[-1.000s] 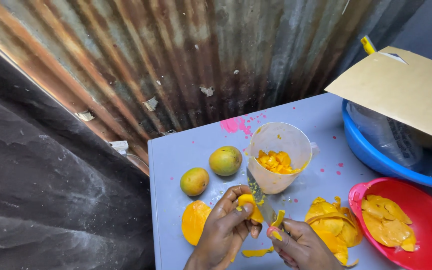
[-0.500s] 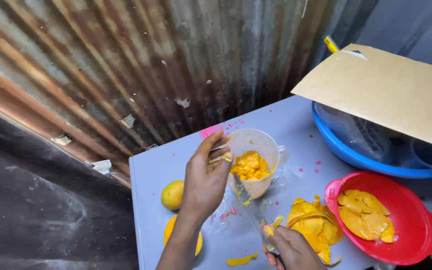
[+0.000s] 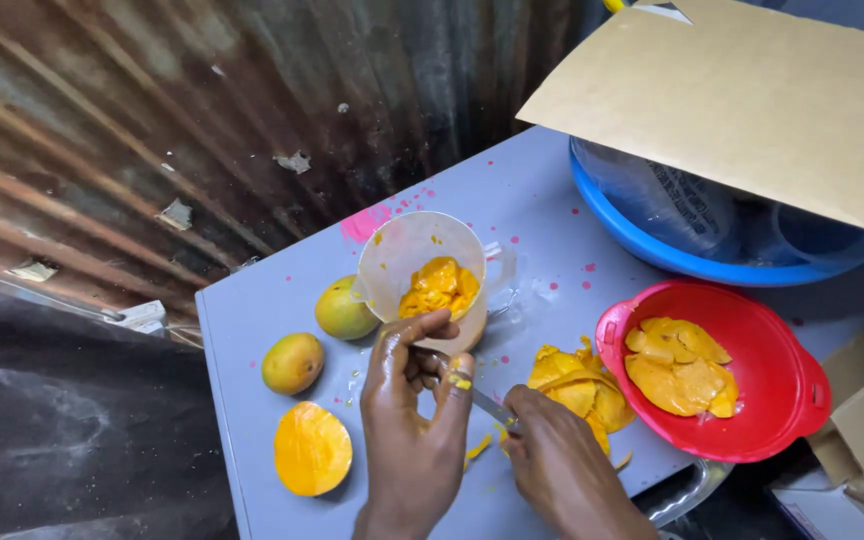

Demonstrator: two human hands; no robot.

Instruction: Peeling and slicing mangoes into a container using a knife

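My left hand (image 3: 414,420) hovers over the grey-blue table (image 3: 252,300), its fingers curled just below a translucent plastic jug (image 3: 407,245). The thumb is at the jug's lower edge, and a bit of yellow pulp sticks to one fingertip. I see nothing held in that hand. The jug holds cut mango pieces (image 3: 439,287). My right hand (image 3: 562,470) grips a knife (image 3: 487,405) whose blade points at my left fingertips. A cut mango half (image 3: 312,448) lies face up left of my left wrist.
Two whole green-yellow mangoes (image 3: 344,308) (image 3: 292,362) lie left of the jug. Mango peels (image 3: 577,385) are piled by my right hand. A red bowl (image 3: 802,400) holds more mango scraps. Behind it a cardboard sheet (image 3: 752,90) covers a blue basin (image 3: 642,245). A rusty corrugated wall stands behind the table.
My left hand had reached up to the jug's mouth with mango; it has drawn back down below the jug. The right hand keeps the knife, its blade now at my left fingertips.
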